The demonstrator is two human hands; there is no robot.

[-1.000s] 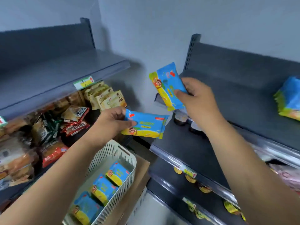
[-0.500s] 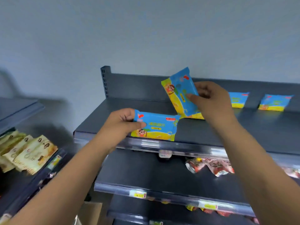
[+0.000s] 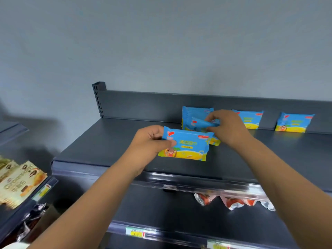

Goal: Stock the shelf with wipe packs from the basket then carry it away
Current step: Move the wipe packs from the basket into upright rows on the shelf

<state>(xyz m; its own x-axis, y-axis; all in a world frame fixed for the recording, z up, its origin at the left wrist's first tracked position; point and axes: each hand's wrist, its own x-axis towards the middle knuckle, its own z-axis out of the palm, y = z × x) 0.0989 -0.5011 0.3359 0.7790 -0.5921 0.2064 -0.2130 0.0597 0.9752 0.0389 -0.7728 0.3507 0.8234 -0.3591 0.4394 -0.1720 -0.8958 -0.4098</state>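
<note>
In the middle of the frame, the left hand (image 3: 152,141) pinches a wipe pack (image 3: 187,147) and the right hand (image 3: 227,126) grips a second pack (image 3: 199,124) with curled fingers over the shelf (image 3: 111,141).

Views: one, worn on the head.
Vantage: close, within arm's reach of the top shelf (image 3: 115,141) and above its level.
Facing: forward and slightly down, toward the shelf and the grey wall (image 3: 161,42) behind it.
Edges: the lower left corner seems blurred and bent by the wide angle.
</note>
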